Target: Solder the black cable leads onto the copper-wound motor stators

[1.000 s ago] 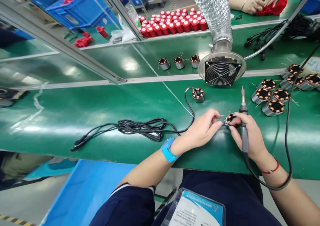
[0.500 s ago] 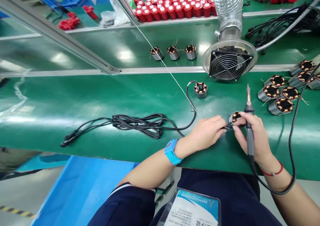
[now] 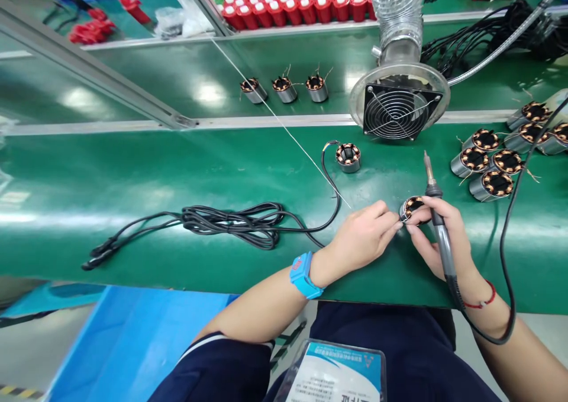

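Note:
My left hand (image 3: pixel 366 236) is closed, thumb and fingertips pinched on a thin wire at the near left side of a motor stator (image 3: pixel 410 205). The stator is a short steel ring with copper windings, partly covered by my fingers. My right hand (image 3: pixel 448 236) has a soldering iron (image 3: pixel 441 236) tucked between its fingers, its metal tip pointing up and away from me. Thumb and fingertips of that same hand rest against the stator. Farther back stands another stator (image 3: pixel 348 158), with a black cable (image 3: pixel 231 219) attached, coiled to the left.
A round fume extractor fan (image 3: pixel 394 112) hangs behind my hands. Several stators (image 3: pixel 491 186) stand at right, three more (image 3: pixel 284 89) on the back strip. Red parts (image 3: pixel 306 11) fill the far shelf. The iron's cord (image 3: pixel 506 242) loops around my right forearm.
My left fingertips have come closer to the stator, and the dark piece seen at them before is now hidden. The iron has tilted to the left. The whole view has shifted slightly.

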`<state>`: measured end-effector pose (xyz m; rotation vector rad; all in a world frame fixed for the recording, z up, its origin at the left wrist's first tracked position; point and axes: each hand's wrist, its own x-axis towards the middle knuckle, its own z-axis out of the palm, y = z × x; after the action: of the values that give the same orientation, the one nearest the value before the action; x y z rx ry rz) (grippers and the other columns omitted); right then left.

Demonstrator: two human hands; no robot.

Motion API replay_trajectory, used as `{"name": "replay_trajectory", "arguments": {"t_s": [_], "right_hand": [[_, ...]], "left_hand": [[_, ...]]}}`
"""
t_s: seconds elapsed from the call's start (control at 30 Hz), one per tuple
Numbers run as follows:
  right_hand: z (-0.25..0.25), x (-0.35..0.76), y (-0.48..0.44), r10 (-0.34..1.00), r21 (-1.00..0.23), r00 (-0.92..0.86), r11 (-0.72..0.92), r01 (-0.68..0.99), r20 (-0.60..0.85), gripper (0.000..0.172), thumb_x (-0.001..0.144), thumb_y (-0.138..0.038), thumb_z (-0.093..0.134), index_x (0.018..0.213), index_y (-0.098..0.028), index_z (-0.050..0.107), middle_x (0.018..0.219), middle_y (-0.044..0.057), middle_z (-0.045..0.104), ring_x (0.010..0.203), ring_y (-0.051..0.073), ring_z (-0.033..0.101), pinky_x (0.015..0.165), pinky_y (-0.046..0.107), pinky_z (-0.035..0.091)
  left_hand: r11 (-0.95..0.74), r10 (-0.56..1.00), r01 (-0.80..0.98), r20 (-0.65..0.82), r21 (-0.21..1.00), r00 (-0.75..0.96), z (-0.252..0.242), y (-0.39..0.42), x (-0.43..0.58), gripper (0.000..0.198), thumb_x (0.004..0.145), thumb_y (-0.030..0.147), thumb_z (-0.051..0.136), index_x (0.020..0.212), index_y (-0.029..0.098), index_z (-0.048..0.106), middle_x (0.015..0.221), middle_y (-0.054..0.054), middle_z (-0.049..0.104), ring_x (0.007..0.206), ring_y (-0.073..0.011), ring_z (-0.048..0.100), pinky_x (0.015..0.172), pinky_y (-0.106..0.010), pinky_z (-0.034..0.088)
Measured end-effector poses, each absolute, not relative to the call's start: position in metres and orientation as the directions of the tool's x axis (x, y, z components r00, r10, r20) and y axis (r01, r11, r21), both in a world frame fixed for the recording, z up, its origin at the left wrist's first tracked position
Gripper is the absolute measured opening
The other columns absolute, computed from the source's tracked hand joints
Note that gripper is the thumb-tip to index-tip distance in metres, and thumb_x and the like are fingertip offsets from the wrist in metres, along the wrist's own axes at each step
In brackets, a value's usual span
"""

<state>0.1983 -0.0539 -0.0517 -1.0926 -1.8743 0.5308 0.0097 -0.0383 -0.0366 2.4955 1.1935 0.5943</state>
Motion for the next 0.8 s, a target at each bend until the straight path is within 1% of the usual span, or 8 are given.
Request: {"name": "replay_trajectory", "arguments": {"t_s": [0.2,0.27,0.33,0.4,0.5,0.6,0.73,0.8], "right_hand": [[-0.051,0.198,-0.055,0.878,-0.749,-0.174,0.473,0.464,0.446,0.052,0.086,-0.018,0.061,0.133,-0.026,0.039,0.085,-0.001,0.066,0.091,0.019,0.063,0.093,0.042,0.045],[-0.051,0.198,-0.055,0.868,-0.737,-0.188,0.491,0.465,0.459,0.051,0.087,-0.018,0.060,0.132,-0.026,0.040,0.085,-0.001,0.066,0.089,0.018,0.063,0.092,0.042,0.046],[-0.051,0.198,-0.055,0.853,-0.709,-0.197,0.514,0.482,0.484,0.048,0.087,-0.018,0.059,0.131,-0.026,0.041,0.084,-0.001,0.065,0.085,0.018,0.062,0.089,0.041,0.047],[-0.049,0.197,-0.054,0.835,-0.681,-0.200,0.537,0.499,0.512,0.047,0.087,-0.018,0.059,0.130,-0.026,0.043,0.082,-0.002,0.064,0.081,0.018,0.061,0.085,0.040,0.048],[-0.048,0.195,-0.053,0.829,-0.683,-0.202,0.547,0.484,0.521,0.048,0.086,-0.017,0.059,0.131,-0.027,0.043,0.080,-0.002,0.064,0.080,0.018,0.060,0.084,0.040,0.048],[-0.048,0.198,-0.053,0.837,-0.700,-0.211,0.540,0.468,0.504,0.049,0.086,-0.016,0.059,0.132,-0.028,0.043,0.082,-0.001,0.065,0.083,0.019,0.060,0.086,0.041,0.047],[-0.050,0.207,-0.052,0.844,-0.701,-0.249,0.535,0.471,0.476,0.054,0.086,-0.019,0.060,0.135,-0.028,0.041,0.093,0.002,0.067,0.092,0.021,0.061,0.090,0.044,0.046],[-0.051,0.209,-0.050,0.838,-0.676,-0.264,0.542,0.498,0.477,0.054,0.085,-0.019,0.061,0.135,-0.029,0.041,0.093,0.001,0.068,0.091,0.021,0.061,0.090,0.045,0.046]], "left_hand": [[-0.692,0.720,0.677,0.315,0.252,0.619,-0.037,-0.036,0.007,0.037,0.100,0.032,0.029,0.090,0.017,0.062,0.080,-0.004,0.056,0.068,-0.0127,0.053,0.059,-0.024,0.045],[-0.712,0.698,0.663,0.339,0.231,0.631,-0.038,-0.036,0.006,0.031,0.099,0.035,0.035,0.097,0.017,0.060,0.086,-0.005,0.059,0.074,-0.0147,0.057,0.062,-0.026,0.048],[-0.716,0.696,0.640,0.366,0.280,0.618,-0.039,-0.036,0.007,0.029,0.097,0.038,0.042,0.110,0.016,0.055,0.096,-0.008,0.061,0.084,-0.0165,0.060,0.068,-0.027,0.052],[-0.711,0.702,0.609,0.400,0.351,0.590,-0.041,-0.037,0.008,0.029,0.096,0.035,0.046,0.115,0.015,0.050,0.102,-0.009,0.061,0.090,-0.0164,0.061,0.074,-0.027,0.054],[-0.732,0.680,0.559,0.459,0.390,0.572,-0.046,-0.038,0.012,0.012,0.095,0.022,0.045,0.101,0.016,0.053,0.094,-0.006,0.061,0.084,-0.0136,0.060,0.070,-0.024,0.053],[-0.744,0.667,0.503,0.518,0.439,0.536,-0.048,-0.037,0.015,0.012,0.093,0.015,0.046,0.090,0.016,0.057,0.086,-0.004,0.060,0.078,-0.0118,0.058,0.069,-0.022,0.052],[-0.707,0.707,0.418,0.572,0.570,0.415,-0.048,-0.034,0.017,0.010,0.090,0.011,0.051,0.088,0.015,0.060,0.084,-0.004,0.060,0.077,-0.0101,0.058,0.071,-0.022,0.052],[-0.680,0.733,0.383,0.568,0.626,0.374,-0.046,-0.033,0.017,0.010,0.086,0.008,0.055,0.085,0.015,0.062,0.083,-0.003,0.059,0.077,-0.0096,0.058,0.070,-0.021,0.051]]}}
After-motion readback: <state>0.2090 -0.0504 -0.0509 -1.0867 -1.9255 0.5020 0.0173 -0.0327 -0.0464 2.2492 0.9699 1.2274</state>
